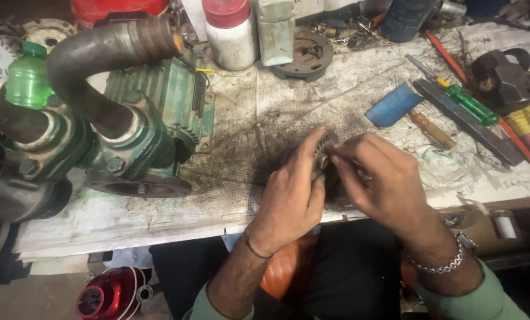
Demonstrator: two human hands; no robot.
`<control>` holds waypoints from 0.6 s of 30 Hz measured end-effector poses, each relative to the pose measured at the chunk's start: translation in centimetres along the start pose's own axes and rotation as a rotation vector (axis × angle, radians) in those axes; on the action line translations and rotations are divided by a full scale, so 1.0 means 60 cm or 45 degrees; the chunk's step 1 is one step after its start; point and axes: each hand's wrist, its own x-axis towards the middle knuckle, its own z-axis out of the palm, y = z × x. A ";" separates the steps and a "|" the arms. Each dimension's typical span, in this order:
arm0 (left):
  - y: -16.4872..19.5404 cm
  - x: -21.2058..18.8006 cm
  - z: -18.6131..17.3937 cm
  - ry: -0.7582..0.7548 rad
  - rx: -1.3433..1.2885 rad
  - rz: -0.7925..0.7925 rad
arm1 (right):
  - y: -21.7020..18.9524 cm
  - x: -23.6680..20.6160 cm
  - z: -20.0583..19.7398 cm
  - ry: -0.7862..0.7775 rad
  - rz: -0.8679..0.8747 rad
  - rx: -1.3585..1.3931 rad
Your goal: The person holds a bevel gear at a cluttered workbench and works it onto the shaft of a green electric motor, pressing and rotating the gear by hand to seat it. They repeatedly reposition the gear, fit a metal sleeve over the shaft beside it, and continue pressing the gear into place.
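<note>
At table's near edge, your left hand (290, 198) cups the toothed metal part (324, 148); keep right hand (376, 184) fingertips' grip steady on it.

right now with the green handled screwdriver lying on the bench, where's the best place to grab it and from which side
Grip the green handle, probably from above. It lies flat on the bench, its thick ribbed barrel up and uncovered, while the thin shaft points up-left. A dark flat bar lies close alongside, so pinch across the top rather than from the side.

I'm gripping a small toothed gear (324, 148) between my left hand (291, 192) and right hand (374, 181) (green pump (152, 112) sitting far left) over the grimy bench (265, 106).
</note>
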 end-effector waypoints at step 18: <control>-0.001 0.004 0.004 -0.005 0.095 0.000 | 0.000 0.001 0.004 0.017 0.224 0.304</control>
